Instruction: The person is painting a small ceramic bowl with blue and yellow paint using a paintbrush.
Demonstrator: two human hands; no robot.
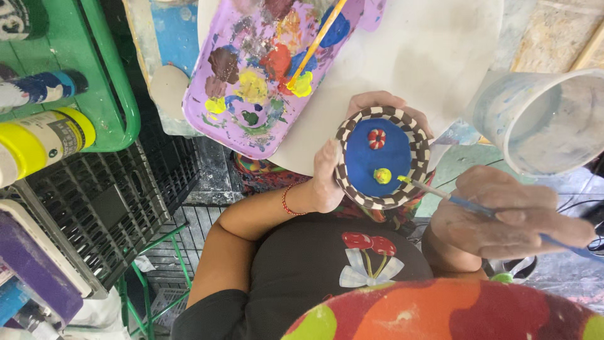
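The left hand [333, 170] cups a small round bowl [382, 157] from the side and behind, its fingers [377, 99] wrapped round the far rim and the thumb pressed on the near edge, so the hand is clamped on the bowl. The bowl sits in the air above the person's lap, just in front of the white worktop [428, 56]. Its rim carries a dark-and-cream chequered band, its inside is painted bright blue, and two little raised shapes stand on that blue: a red-and-white one [377, 138] toward the far side and a yellow one [382, 175] nearer the person.

The right hand [503, 217] pinches a thin blue-handled brush [465, 204], fingers closed together on the handle. The brush tip, loaded with yellow paint, reaches over the bowl's right rim and lies just beside the yellow shape (whether it touches, I cannot tell).

On the worktop beyond lies a purple tray palette [251, 75] smeared with yellow, red, blue, brown and green paint, with a second brush [318, 41] resting across it. A pale, stained plastic cup [541, 119] stands to the right. At left, paint bottles [44, 138] lie on a green cart [119, 94] above a black crate [107, 201].
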